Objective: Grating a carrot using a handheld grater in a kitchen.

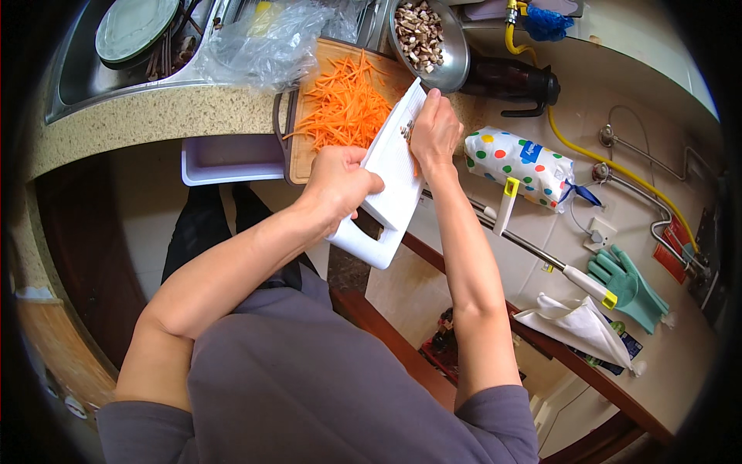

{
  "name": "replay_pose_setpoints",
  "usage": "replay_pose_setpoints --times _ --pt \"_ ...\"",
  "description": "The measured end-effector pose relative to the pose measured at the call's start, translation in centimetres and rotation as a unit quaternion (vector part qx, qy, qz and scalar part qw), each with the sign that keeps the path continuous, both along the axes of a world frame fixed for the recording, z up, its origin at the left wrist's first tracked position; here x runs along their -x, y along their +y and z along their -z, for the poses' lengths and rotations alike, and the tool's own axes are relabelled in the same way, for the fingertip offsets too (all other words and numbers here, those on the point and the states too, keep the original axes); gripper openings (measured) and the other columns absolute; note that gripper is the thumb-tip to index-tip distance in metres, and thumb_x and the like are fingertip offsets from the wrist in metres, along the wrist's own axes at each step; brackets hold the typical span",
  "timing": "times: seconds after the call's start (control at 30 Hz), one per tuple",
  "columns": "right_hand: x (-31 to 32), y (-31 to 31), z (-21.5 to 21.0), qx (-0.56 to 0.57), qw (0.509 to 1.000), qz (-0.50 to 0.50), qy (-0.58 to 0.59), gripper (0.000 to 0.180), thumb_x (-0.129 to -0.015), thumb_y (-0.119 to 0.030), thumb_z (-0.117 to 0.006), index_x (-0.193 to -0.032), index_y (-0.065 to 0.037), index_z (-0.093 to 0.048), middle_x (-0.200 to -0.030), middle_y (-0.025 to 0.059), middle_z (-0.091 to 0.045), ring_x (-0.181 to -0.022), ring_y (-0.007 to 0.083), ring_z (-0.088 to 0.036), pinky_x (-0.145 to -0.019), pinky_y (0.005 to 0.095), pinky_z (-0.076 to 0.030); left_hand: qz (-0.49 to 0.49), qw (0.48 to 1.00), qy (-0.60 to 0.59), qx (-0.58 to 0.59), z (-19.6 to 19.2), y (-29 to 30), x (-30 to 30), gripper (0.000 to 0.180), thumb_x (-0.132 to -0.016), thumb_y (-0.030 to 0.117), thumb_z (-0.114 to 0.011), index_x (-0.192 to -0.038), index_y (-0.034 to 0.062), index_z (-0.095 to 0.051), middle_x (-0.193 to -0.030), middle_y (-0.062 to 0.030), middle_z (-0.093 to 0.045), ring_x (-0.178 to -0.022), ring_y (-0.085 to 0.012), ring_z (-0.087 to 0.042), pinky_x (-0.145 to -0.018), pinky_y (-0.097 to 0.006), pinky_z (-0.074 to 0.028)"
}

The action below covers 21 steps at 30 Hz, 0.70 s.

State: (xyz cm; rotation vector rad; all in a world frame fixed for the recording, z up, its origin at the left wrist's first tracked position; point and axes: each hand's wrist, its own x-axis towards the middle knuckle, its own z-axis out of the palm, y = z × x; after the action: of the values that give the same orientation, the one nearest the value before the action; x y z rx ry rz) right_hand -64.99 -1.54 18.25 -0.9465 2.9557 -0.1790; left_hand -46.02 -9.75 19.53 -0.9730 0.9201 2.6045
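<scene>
A white mandoline slicer leans tilted over a wooden cutting board. My left hand grips the slicer's lower part near its handle. My right hand presses down on the slicer's upper face; a small bit of orange shows under its fingers, but I cannot tell exactly what it holds. A heap of thin orange carrot strips lies on the board just beyond the slicer's top end.
A metal bowl of chopped brown mushroom pieces stands behind the board. A clear plastic bag lies by the sink holding a plate. A dotted bag, dark kettle and teal glove lie right.
</scene>
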Motion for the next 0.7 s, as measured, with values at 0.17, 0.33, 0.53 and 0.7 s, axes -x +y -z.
replay_pose_setpoints --times 0.17,0.33,0.53,0.7 --pt "2.1 0.9 0.3 0.057 0.971 0.059 -0.225 0.059 -0.102 -0.044 -0.034 -0.103 0.004 -0.068 -0.094 0.0221 -0.068 -0.091 0.0368 -0.064 -0.085 0.043 -0.047 0.096 0.994 0.03 -0.036 1.9 -0.7 1.0 0.029 -0.083 0.009 -0.066 -0.111 0.0 -0.064 -0.095 -0.0088 -0.07 -0.075 -0.013 -0.064 -0.053 -0.027 -0.047" --pt "1.6 1.4 -0.1 0.167 0.967 -0.046 -0.19 0.039 -0.098 -0.033 -0.051 -0.107 0.001 -0.068 -0.088 0.0168 -0.068 -0.086 0.0272 -0.065 -0.083 0.036 -0.048 0.024 0.996 0.036 -0.075 3.8 1.4 1.6 0.039 -0.083 0.007 -0.068 -0.119 -0.0034 -0.058 -0.106 -0.0132 -0.069 -0.094 -0.0206 -0.068 -0.084 -0.031 -0.054" --pt "-0.4 2.9 -4.3 0.112 0.984 0.036 -0.133 0.026 -0.08 -0.018 -0.078 -0.094 0.001 -0.067 -0.078 0.0064 -0.066 -0.073 0.015 -0.062 -0.07 0.0294 -0.053 -0.074 0.985 0.035 0.15 7.1 4.2 2.2 0.038 -0.077 0.012 -0.073 -0.109 -0.0052 -0.062 -0.1 -0.0189 -0.071 -0.091 -0.0254 -0.07 -0.082 -0.035 -0.053" --pt "-2.3 3.2 -2.5 0.156 0.952 0.115 -0.236 0.031 -0.076 -0.016 -0.081 -0.092 0.004 -0.065 -0.077 0.0058 -0.066 -0.07 0.0091 -0.06 -0.064 0.0238 -0.052 -0.064 0.967 0.048 0.244 5.4 3.4 2.4 0.038 -0.076 0.013 -0.073 -0.108 -0.0041 -0.062 -0.098 -0.0195 -0.07 -0.09 -0.0279 -0.07 -0.081 -0.037 -0.053"
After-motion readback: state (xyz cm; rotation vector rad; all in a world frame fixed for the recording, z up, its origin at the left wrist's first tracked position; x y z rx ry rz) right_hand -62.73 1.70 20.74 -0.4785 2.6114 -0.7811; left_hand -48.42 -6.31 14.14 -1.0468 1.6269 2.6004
